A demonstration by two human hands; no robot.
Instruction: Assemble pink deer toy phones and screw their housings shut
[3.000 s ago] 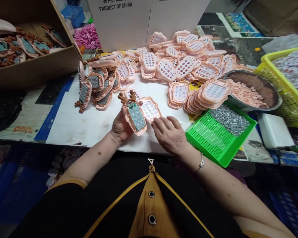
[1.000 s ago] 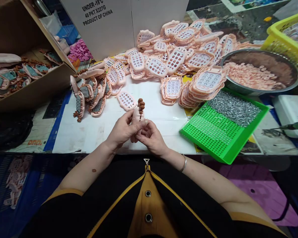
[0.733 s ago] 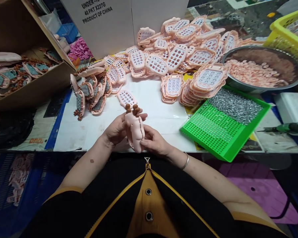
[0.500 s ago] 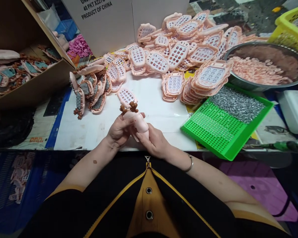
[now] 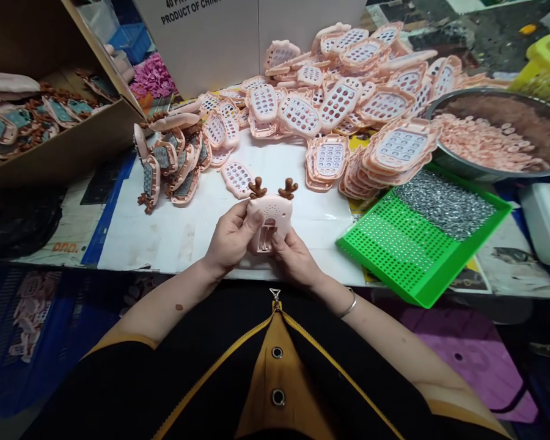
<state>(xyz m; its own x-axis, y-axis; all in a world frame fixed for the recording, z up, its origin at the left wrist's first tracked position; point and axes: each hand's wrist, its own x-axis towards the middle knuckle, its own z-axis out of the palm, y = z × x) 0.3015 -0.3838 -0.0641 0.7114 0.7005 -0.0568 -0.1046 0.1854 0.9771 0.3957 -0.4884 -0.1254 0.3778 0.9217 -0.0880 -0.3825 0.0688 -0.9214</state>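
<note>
Between both hands is a pink toy phone shell (image 5: 275, 211) with brown antlers at its top. Its back faces up and shows speaker holes and an uncovered battery compartment. My left hand (image 5: 231, 238) grips its left side, thumb on the back. My right hand (image 5: 297, 260) is closed on the lower right side, thumb near the compartment. Just behind it, a pink perforated front shell (image 5: 237, 179) lies on the white sheet (image 5: 165, 238). To the left, several antlered shells (image 5: 167, 156) with grey-green inner faces lean together in a pile.
A large heap of pink front shells (image 5: 297, 113) spans the back, with a stack (image 5: 401, 146) at its right. A green tray (image 5: 385, 238) holds metal screws (image 5: 449, 205). Behind it, a steel bowl (image 5: 476, 168) contains small pink parts. At left stands a cardboard box (image 5: 87, 137) with antlered shells.
The toy shell has been turned from a sideways tilt so its back and battery compartment face up. Both hands have shifted their hold around it, and the camera view has moved slightly.
</note>
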